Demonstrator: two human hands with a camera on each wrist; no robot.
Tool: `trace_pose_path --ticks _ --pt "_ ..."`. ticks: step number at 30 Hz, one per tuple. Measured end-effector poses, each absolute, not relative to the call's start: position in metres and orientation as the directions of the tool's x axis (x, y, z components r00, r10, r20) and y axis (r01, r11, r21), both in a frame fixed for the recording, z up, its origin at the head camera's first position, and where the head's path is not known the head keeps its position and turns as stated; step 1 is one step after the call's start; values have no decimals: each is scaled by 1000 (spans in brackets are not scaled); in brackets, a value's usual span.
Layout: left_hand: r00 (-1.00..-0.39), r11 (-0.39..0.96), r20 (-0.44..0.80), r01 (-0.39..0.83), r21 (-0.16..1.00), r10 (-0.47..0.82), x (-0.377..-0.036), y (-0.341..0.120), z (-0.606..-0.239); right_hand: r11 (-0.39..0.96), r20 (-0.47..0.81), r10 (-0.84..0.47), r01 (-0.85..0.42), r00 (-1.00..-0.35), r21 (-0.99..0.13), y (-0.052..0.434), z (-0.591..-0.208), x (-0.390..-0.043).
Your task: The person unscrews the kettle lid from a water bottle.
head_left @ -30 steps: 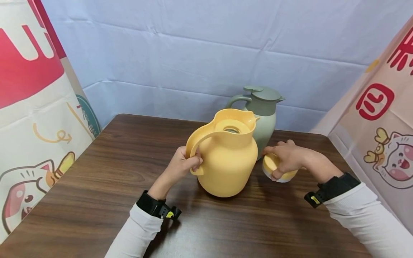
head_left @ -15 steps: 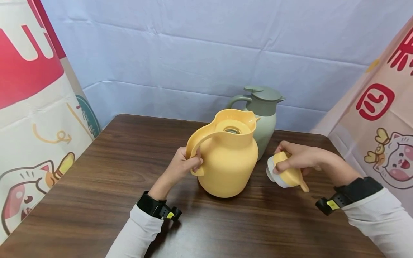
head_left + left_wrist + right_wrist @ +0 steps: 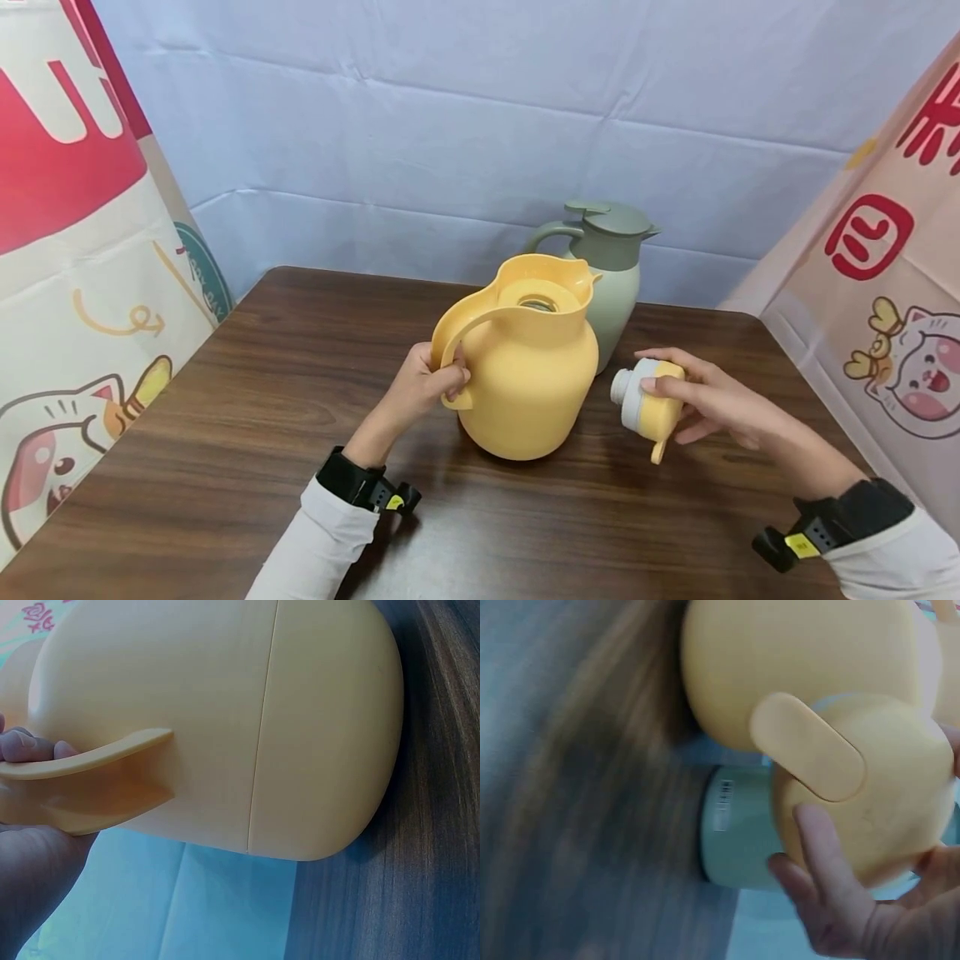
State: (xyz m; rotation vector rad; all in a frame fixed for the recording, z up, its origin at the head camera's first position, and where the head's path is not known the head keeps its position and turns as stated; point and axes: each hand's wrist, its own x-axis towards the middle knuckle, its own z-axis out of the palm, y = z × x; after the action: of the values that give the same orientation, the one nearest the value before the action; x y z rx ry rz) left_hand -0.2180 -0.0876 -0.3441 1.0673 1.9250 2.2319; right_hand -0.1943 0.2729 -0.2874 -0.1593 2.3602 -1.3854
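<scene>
A yellow jug (image 3: 525, 383) stands upright on the table with its top uncovered, the round mouth showing inside the collar. My left hand (image 3: 431, 379) grips its handle (image 3: 105, 776), fingers through the loop. To the right of the jug, my right hand (image 3: 712, 400) holds the yellow and white lid (image 3: 651, 398) by its sides. The lid is tipped sideways, its white threaded plug (image 3: 620, 387) facing the jug and its yellow lever (image 3: 658, 452) hanging down. In the right wrist view the lid's top (image 3: 885, 787) faces the camera.
A green vacuum jug (image 3: 615, 283), lid on, stands close behind the yellow jug. Brown wooden table (image 3: 300, 358) lies under everything. A pale cloth (image 3: 450, 125) hangs behind, with printed cloths (image 3: 82, 292) at both sides.
My right hand has moved right and toward me with the lid, turning it from plug-down to sideways. The left hand and the yellow jug have stayed in place.
</scene>
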Motion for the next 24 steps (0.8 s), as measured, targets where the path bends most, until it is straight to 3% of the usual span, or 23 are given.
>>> trace_pose_path --ticks 9,16,24 --pt "-778 -234 473 411 881 415 -218 -88 -344 450 7 -173 -85 -985 -889 274 -317 -176" --pt "-772 -233 482 422 876 414 -220 -87 -344 542 89 -58 -106 -994 -833 277 -338 -171" --pt "-766 -239 484 421 875 422 -220 -87 -345 619 233 -13 -191 -972 -762 273 -357 -158"
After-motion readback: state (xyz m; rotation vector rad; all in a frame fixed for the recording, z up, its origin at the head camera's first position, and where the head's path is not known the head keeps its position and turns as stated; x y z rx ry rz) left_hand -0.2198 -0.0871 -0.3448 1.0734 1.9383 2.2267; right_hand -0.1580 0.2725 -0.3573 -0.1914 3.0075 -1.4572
